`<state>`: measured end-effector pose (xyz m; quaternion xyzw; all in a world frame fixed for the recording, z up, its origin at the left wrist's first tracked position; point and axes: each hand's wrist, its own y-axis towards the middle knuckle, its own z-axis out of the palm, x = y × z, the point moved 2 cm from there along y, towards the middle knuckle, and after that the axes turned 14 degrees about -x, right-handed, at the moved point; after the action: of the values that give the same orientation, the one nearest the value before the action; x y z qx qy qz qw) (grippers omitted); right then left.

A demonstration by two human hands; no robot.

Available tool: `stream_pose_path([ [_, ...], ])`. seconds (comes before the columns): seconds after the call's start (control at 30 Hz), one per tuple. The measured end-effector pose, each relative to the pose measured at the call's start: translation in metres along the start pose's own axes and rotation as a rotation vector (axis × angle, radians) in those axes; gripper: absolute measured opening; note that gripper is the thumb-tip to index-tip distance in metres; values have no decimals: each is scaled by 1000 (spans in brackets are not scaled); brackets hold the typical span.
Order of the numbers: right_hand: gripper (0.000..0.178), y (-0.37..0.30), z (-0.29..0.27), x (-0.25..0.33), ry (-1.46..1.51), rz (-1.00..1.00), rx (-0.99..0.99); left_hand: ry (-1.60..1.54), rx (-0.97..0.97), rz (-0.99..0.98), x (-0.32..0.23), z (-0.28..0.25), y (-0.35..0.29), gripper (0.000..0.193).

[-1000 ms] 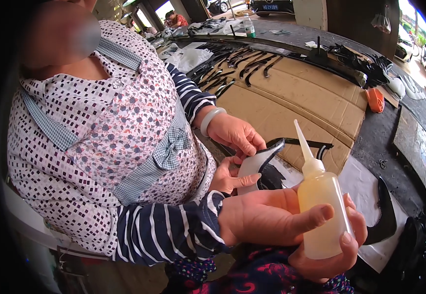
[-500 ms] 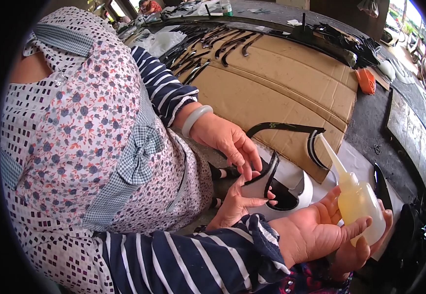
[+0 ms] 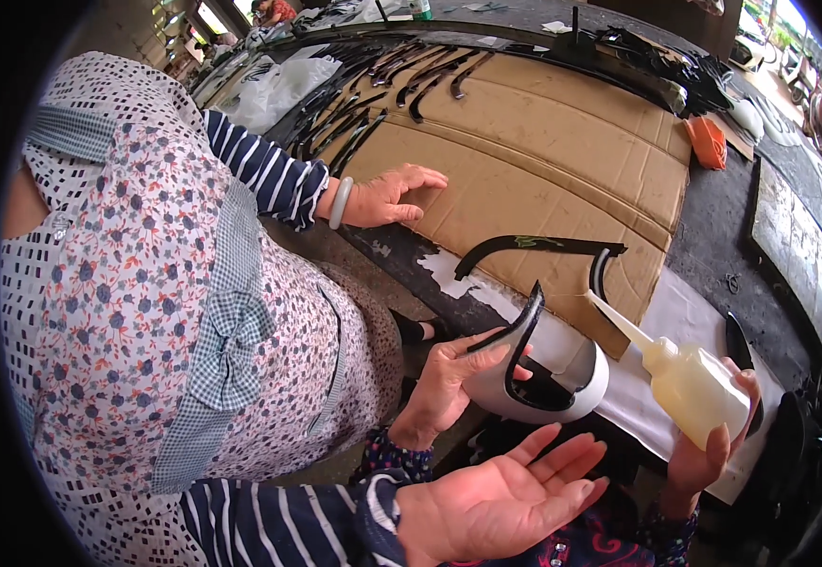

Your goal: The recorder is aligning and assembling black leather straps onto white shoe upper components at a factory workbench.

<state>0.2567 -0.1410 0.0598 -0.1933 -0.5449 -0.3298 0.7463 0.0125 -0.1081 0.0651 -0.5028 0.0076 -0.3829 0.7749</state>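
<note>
Down at the desk (image 3: 713,217) edge, my left hand (image 3: 444,392) grips a white shell with black trim (image 3: 553,387), and my right hand (image 3: 713,458) clutches the squeeze bottle (image 3: 694,387) beside it. A hard squeeze could, I think, drip yellowish liquid onto the co-worker's open palm (image 3: 501,501).
</note>
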Motion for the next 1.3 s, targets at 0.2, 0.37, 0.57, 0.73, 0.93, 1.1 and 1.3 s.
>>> stream_pose_path([
  [0.2, 67, -7, 14, -2, -225, -305, 255, 805, 155, 948, -66, -13, -4, 41],
  [0.37, 59, -10, 31, -6, -247, -517, 379, 743, 182, 947, -72, -12, -10, 42],
  [0.57, 59, -11, 41, -5, -264, -580, 453, 764, 176, 941, -78, -12, -9, 43],
  [0.73, 59, -14, 44, -4, -259, -589, 458, 740, 180, 963, -82, -15, -10, 44],
  [0.93, 59, -15, 46, -1, -291, -592, 496, 768, 149, 1046, -83, -17, -15, 42],
  [1.1, 60, -17, 54, 2, -310, -605, 533, 792, 96, 1064, -83, -19, -19, 42],
  [1.3, 60, -22, 60, -3, -245, -615, 552, 819, 38, 1094, -84, -18, -28, 42],
])
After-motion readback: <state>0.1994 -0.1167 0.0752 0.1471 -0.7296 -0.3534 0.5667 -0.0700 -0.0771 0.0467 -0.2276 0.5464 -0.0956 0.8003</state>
